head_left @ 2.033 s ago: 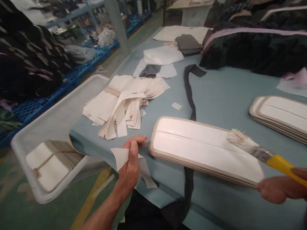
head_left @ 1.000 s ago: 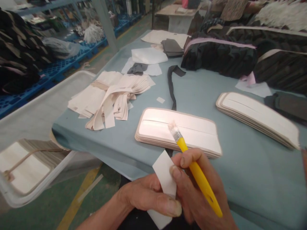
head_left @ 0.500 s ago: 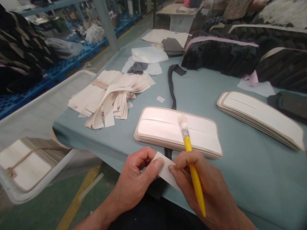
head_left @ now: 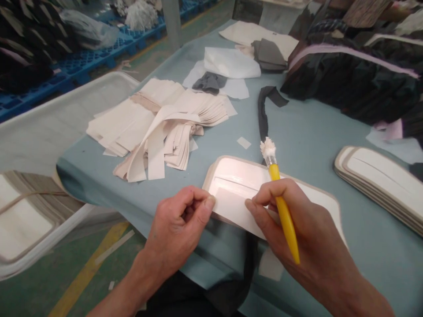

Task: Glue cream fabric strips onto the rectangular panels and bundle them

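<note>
A: State the condition of the left hand.
B: The left hand point(head_left: 183, 220) is narrowed to a pinch, thumb and forefinger gripping the left end of a flat white paper-like strip point(head_left: 231, 210).

A: And the right hand?
B: The right hand point(head_left: 297, 220) is closed around a yellow-handled paintbrush point(head_left: 286, 220) with a metal collar; its thumb tip bears on the same strip. The bristles point up and away, coated in a white substance.

A: Locate the strip.
B: It lies between the hands, over the near left part of a stack of long, round-cornered white panels with beige edges point(head_left: 243, 169).

A: What is around this stack?
B: To the left, a white plastic bin point(head_left: 110, 90) contains a tied stack of white panels point(head_left: 24, 215). To the right, a second stack of rounded white panels point(head_left: 380, 171) rests on the blue-green covered table point(head_left: 310, 136). Just beyond the first stack lies a small white rectangle point(head_left: 243, 142); left of that, a heap of cream-coloured strips point(head_left: 132, 121).

A: Farther back?
B: A black fabric band point(head_left: 262, 112), thin white sheets point(head_left: 231, 61), and a black fabric bundle with a pink edge point(head_left: 350, 79).
</note>
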Demonstrator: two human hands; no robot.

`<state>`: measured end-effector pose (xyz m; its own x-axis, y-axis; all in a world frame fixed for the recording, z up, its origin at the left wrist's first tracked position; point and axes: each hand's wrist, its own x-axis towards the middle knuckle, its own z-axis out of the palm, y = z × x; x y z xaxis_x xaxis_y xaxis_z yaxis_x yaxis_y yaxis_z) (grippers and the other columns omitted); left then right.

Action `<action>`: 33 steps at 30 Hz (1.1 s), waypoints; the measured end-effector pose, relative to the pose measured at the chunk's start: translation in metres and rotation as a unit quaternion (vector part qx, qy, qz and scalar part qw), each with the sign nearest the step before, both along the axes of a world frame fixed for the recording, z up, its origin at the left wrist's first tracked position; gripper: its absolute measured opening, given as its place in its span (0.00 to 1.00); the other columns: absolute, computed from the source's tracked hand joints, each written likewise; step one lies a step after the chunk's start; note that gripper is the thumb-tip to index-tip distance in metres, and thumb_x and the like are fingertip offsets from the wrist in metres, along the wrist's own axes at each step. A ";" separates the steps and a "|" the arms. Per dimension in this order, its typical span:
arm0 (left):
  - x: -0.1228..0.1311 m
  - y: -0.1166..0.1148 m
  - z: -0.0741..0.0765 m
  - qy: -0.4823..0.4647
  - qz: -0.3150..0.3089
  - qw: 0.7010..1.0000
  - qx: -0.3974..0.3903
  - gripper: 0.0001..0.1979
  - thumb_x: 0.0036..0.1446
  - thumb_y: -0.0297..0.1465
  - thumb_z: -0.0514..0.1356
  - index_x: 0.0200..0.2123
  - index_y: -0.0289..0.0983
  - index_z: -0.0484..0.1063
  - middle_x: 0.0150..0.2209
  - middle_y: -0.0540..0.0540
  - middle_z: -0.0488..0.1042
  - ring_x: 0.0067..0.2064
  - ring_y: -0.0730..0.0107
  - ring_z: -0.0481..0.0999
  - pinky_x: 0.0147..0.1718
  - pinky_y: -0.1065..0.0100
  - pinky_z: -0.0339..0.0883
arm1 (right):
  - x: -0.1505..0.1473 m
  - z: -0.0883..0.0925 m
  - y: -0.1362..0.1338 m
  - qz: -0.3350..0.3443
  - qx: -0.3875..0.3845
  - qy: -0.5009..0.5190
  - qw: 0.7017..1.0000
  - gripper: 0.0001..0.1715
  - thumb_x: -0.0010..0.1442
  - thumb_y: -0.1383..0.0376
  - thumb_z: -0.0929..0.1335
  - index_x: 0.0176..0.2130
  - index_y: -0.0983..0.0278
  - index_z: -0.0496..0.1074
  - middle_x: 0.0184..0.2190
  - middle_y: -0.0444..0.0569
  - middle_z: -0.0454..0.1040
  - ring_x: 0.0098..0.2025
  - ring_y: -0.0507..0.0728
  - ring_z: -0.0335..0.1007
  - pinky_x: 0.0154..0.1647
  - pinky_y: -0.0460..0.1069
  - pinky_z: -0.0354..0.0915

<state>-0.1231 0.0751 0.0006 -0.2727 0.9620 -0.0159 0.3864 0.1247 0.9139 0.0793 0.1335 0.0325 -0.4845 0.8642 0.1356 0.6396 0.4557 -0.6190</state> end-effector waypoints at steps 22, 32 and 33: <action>-0.025 0.016 -0.037 -0.072 -0.008 0.997 -0.010 0.10 0.67 0.32 0.59 0.32 0.39 0.75 0.23 0.56 0.69 0.23 0.80 0.65 0.23 0.78 0.60 | -0.033 0.004 0.047 0.046 0.036 -0.107 0.993 0.08 0.69 0.68 0.67 0.39 0.57 0.63 0.24 0.33 0.70 0.20 0.46 0.66 0.22 0.41 0.61; -0.026 0.019 -0.042 -0.057 -0.023 0.998 -0.025 0.09 0.68 0.34 0.60 0.36 0.40 0.77 0.28 0.53 0.75 0.26 0.76 0.69 0.26 0.72 0.63 | -0.033 0.001 0.050 0.035 0.047 -0.149 0.987 0.07 0.69 0.67 0.67 0.40 0.57 0.64 0.26 0.36 0.73 0.21 0.49 0.70 0.23 0.44 0.60; -0.026 0.020 -0.042 -0.057 -0.024 0.998 -0.024 0.09 0.68 0.34 0.60 0.36 0.40 0.77 0.28 0.53 0.76 0.26 0.75 0.69 0.26 0.72 0.63 | -0.034 0.001 0.050 0.030 0.048 -0.148 0.987 0.07 0.69 0.67 0.67 0.40 0.57 0.64 0.26 0.36 0.73 0.21 0.50 0.70 0.23 0.44 0.60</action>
